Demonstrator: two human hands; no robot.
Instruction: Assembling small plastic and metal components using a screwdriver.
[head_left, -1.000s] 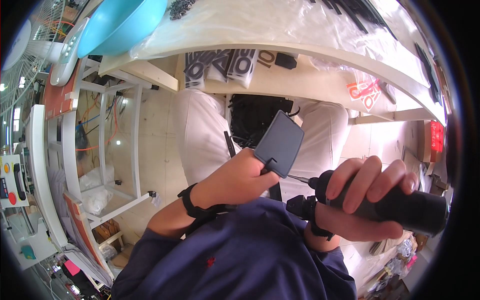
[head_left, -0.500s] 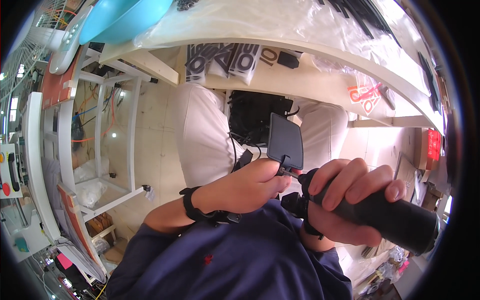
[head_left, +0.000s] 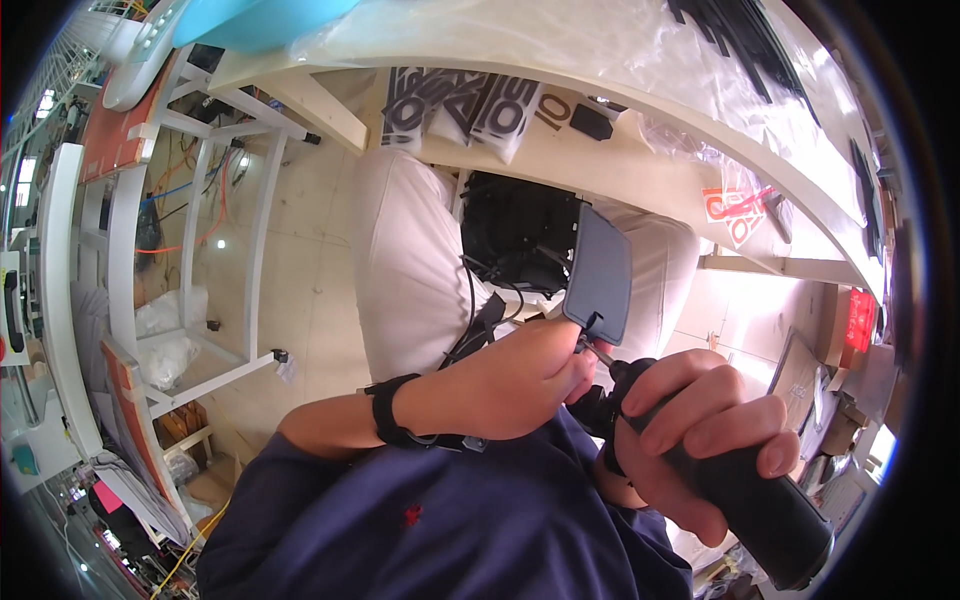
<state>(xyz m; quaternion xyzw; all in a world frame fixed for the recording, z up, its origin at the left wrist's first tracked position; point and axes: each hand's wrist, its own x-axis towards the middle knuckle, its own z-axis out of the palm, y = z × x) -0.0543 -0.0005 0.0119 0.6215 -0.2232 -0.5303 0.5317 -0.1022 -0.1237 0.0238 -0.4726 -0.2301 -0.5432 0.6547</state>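
My left hand (head_left: 490,385) is closed, pinching the strap end of a flat dark grey luggage tag (head_left: 600,270), which stands up from the fingers above my lap. Wrapped in my right hand (head_left: 690,425) is a thick black electric screwdriver (head_left: 775,520). Its thin metal tip points up and left to the strap end beside my left fingertips. Whether tip and fastening touch is too small to tell. Between my knees sits a black container (head_left: 520,225) with dark straps or pieces in it; more black straps (head_left: 480,330) hang toward my lap.
Ahead runs a pale table (head_left: 420,50) under clear plastic sheeting, with black strips (head_left: 735,45) and a blue bowl (head_left: 255,20). Its lower shelf (head_left: 640,170) holds several printed plastic packets (head_left: 505,115). A white metal frame (head_left: 262,240) stands left; cardboard boxes (head_left: 845,410) lie right.
The luggage tag and both hands have shifted slightly right in the view. The screwdriver's back end has swung downward, so the tool slants more steeply. Both grips stay closed.
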